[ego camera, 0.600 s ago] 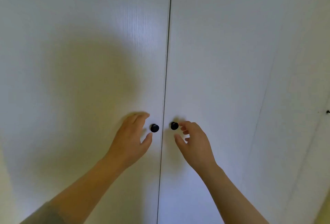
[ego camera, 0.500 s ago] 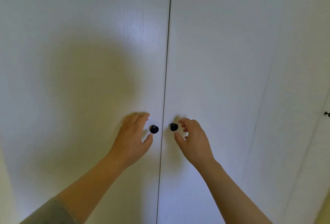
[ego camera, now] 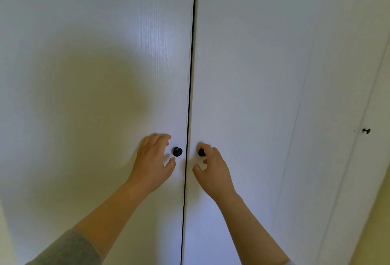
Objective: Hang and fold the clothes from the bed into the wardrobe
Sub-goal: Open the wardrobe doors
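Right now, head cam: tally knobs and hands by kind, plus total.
Black door knobs: 3 (left door knob, right door knob, far-right knob)
Hands: 2 (left hand, right hand)
Total: 5

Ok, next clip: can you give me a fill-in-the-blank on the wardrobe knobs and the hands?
1. The left knob beside the left hand is coloured ___.
2. The right hand partly covers the ___ knob.
3. The sleeve on the left forearm is ___.
Missing words: black; right; grey.
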### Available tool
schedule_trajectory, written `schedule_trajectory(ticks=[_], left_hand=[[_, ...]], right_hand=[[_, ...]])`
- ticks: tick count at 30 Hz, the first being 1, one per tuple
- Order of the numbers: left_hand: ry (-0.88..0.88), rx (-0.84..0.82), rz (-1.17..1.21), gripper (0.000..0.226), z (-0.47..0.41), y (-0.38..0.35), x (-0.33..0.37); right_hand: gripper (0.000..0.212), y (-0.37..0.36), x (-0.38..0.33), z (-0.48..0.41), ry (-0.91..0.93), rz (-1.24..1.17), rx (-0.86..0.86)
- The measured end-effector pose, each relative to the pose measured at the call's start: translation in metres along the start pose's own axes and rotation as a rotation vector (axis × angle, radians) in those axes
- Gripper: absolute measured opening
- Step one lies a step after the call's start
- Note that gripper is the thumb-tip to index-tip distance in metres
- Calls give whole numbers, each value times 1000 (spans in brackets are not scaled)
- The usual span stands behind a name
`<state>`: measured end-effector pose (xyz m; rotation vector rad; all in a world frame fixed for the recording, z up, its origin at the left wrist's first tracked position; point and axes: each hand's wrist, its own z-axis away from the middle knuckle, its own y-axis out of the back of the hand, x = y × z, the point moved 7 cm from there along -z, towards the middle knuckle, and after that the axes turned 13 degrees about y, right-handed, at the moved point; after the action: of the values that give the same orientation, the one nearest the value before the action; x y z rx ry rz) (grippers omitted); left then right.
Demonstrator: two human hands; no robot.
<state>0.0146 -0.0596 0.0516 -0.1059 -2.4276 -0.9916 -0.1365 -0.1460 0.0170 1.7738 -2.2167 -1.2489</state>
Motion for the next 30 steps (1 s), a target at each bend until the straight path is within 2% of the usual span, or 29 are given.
schedule_trajectory(ticks=[5,9,15,19,24,27,30], left_hand=[[32,-13,54,49,5,-1,0],[31,-42,198,44,16,0,11],[61,-307,567,35,21,-1,61],[46,-356,623,33,24,-1,80],[46,-376,607,37,25,2,80],[45,-386,595,39,23,4,79],[42,-392,585,38,24,4,81]], right_hand=[[42,15,0,22,-8,-59,58],[41,31,-3,41,3,-91,117],[37,52,-6,65,0,-94,164],[41,58,-8,73,-1,-76,165],[71,44,-6,84,8,-43,205],[105,21,6,91,-109,-17,201],[122,0,17,90,-234,36,183]])
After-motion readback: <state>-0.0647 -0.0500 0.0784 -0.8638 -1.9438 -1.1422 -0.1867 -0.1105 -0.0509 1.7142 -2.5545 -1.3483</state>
